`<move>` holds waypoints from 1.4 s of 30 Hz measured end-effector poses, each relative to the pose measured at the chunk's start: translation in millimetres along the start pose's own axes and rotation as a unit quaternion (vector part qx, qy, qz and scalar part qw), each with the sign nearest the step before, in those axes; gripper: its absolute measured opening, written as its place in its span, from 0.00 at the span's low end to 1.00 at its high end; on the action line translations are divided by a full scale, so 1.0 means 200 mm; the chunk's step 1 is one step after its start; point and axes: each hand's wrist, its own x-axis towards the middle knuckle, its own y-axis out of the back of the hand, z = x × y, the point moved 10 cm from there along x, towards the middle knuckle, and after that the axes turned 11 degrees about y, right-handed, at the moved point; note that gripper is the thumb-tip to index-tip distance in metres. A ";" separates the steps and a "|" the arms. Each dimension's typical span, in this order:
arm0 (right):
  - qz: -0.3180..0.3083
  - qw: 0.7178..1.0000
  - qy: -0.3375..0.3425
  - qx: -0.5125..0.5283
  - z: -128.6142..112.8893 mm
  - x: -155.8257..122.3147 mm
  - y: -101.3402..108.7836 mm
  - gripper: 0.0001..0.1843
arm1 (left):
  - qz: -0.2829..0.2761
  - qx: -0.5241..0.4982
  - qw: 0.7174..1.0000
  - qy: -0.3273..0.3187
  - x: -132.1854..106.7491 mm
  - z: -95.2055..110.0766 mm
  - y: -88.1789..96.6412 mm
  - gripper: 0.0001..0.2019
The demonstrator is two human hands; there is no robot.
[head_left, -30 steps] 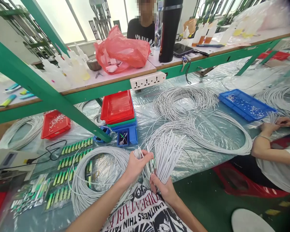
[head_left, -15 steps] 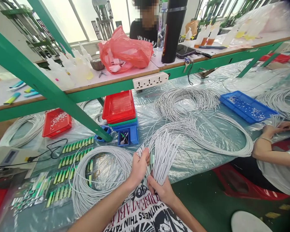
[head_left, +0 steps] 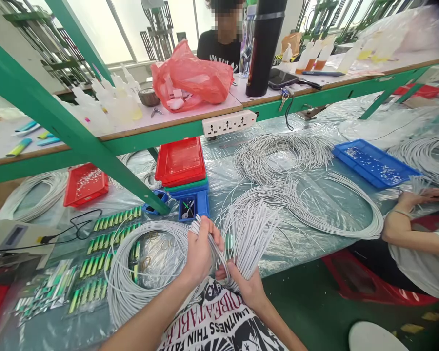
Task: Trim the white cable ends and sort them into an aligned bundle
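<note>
A thick bundle of white cables (head_left: pixel 255 239) fans upward out of my right hand (head_left: pixel 246 283), whose fingers are wrapped round its lower part. My left hand (head_left: pixel 202 248) is closed on a smaller bunch of the same cables (head_left: pixel 195 224), with their ends poking out above the thumb. That bunch runs down toward the right hand. Both hands are in front of my body at the table's near edge. Just left of them lies a big coil of white cable (head_left: pixel 122 273), and behind them more cable (head_left: pixel 296 195) curves away across the table.
Red and blue trays (head_left: pixel 181 161) are stacked beneath the green shelf (head_left: pixel 161 134). A blue tray (head_left: pixel 376 163) with small white pieces lies to the right, near a co-worker's arm (head_left: pixel 402 224). Green-yellow parts (head_left: pixel 91 268) lie in rows at left. Another person (head_left: pixel 219 46) is behind the shelf.
My left hand has moved left and slightly down, drawing its smaller bunch of cables away from the bundle. The fan in my right hand has spread and tilted right.
</note>
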 end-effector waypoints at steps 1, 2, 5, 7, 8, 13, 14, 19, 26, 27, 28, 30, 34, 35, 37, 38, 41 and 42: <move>-0.001 1.000 0.006 -0.005 -0.01 0.00 0.00 0.20 | -0.002 -0.015 1.000 -0.006 0.00 0.03 0.00 0.21; -0.003 1.000 0.013 -0.014 -0.01 0.00 0.01 0.20 | -0.006 -0.021 1.000 -0.010 0.01 0.06 0.01 0.22; -0.001 0.999 0.037 -0.035 -0.04 0.00 0.01 0.19 | -0.027 0.011 1.000 -0.009 0.03 0.11 -0.01 0.24; 0.006 0.999 0.038 -0.026 -0.04 0.00 0.02 0.19 | -0.038 0.056 0.998 0.006 0.05 0.11 -0.02 0.24; 0.001 0.999 0.038 -0.022 -0.05 0.00 0.01 0.19 | -0.044 0.082 0.996 0.012 0.06 0.11 -0.03 0.24; -0.076 0.997 0.026 -0.014 -0.06 -0.02 -0.05 0.23 | -0.074 0.208 0.975 0.007 0.08 0.08 -0.12 0.20; -0.091 0.996 0.021 -0.015 -0.05 -0.03 -0.06 0.24 | -0.074 0.225 0.972 0.004 0.08 0.07 -0.13 0.19; -0.129 0.991 -0.001 -0.045 -0.02 -0.05 -0.08 0.24 | -0.066 0.223 0.972 0.005 0.06 0.05 -0.17 0.16; -0.162 0.985 -0.029 -0.042 -0.02 -0.05 -0.11 0.24 | -0.049 0.249 0.966 -0.041 0.08 0.08 -0.16 0.18; -0.166 0.985 -0.031 -0.041 -0.02 -0.05 -0.12 0.24 | -0.055 0.253 0.965 -0.036 0.08 0.07 -0.16 0.19; -0.166 0.985 -0.033 -0.039 -0.02 -0.05 -0.13 0.24 | -0.063 0.256 0.964 -0.028 0.08 0.06 -0.16 0.20; -0.156 0.986 -0.037 -0.040 -0.01 -0.05 -0.13 0.23 | -0.077 0.254 0.964 -0.012 0.08 0.03 -0.17 0.21; -0.146 0.988 -0.040 -0.040 0.00 -0.06 -0.13 0.22 | -0.079 0.244 0.967 -0.006 0.07 0.02 -0.16 0.21; -0.148 0.987 -0.040 -0.040 0.00 -0.06 -0.13 0.22 | -0.077 0.243 0.967 -0.008 0.07 0.02 -0.16 0.21; -0.153 0.986 -0.040 -0.042 0.00 -0.06 -0.13 0.22 | -0.072 0.243 0.967 -0.008 0.07 0.02 -0.15 0.21; -0.153 0.986 -0.041 -0.043 0.00 -0.05 -0.13 0.23 | -0.069 0.242 0.968 -0.009 0.07 0.02 -0.15 0.20; -0.142 0.988 -0.040 -0.052 0.00 -0.04 -0.12 0.24 | -0.053 0.238 0.970 -0.013 0.07 0.03 -0.13 0.18; -0.138 0.988 -0.038 -0.055 -0.01 -0.04 -0.12 0.25 | -0.046 0.235 0.971 -0.014 0.07 0.03 -0.12 0.18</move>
